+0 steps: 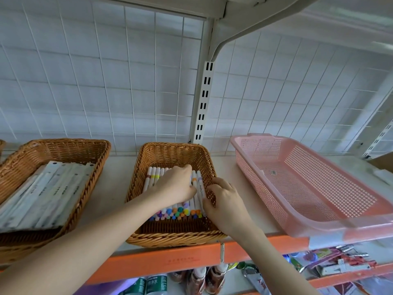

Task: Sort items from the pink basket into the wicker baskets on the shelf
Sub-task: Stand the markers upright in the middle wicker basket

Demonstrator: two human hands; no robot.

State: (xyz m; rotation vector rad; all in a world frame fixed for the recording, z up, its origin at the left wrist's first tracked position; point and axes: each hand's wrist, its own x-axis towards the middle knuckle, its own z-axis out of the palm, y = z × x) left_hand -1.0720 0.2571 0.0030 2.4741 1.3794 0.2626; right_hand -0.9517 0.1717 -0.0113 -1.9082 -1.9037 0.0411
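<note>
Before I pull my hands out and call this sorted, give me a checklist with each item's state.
1. Pink basket emptied: ok, only a sticker shows inside.
2. Markers all inside the middle wicker basket: ok.
3. Markers lying parallel: ok where visible.
4. Left hand and right hand free of markers: cannot tell, both rest on them.
5. White packs in the left wicker basket, unmixed: ok.

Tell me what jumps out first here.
Both hands are in the middle wicker basket: the left hand rests on white markers with coloured caps, and the right hand pinches the rightmost. A pink basket, seemingly empty, sits to the right. A second wicker basket holding flat white packs sits left.
</note>
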